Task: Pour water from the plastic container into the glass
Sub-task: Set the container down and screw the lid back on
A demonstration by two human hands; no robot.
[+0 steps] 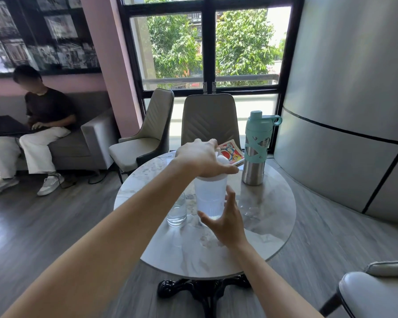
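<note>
A translucent white plastic container (pixel 209 196) stands upright in the middle of a round marble table (pixel 269 228), with water in its lower part. My left hand (pixel 202 158) rests on top of it, fingers wrapped over the white lid. My right hand (pixel 228 220) cups the container's lower right side, thumb and fingers spread around its base. A short clear glass (pixel 177 212) stands just left of the container, touching or nearly touching it, and it seems to hold some water.
A steel bottle with a teal cap (pixel 256 152) stands at the table's back right, a colourful booklet (pixel 231 152) beside it. Two beige chairs (pixel 210 120) face the table from the window side; another chair (pixel 375 292) is at bottom right. A person sits on a sofa at left.
</note>
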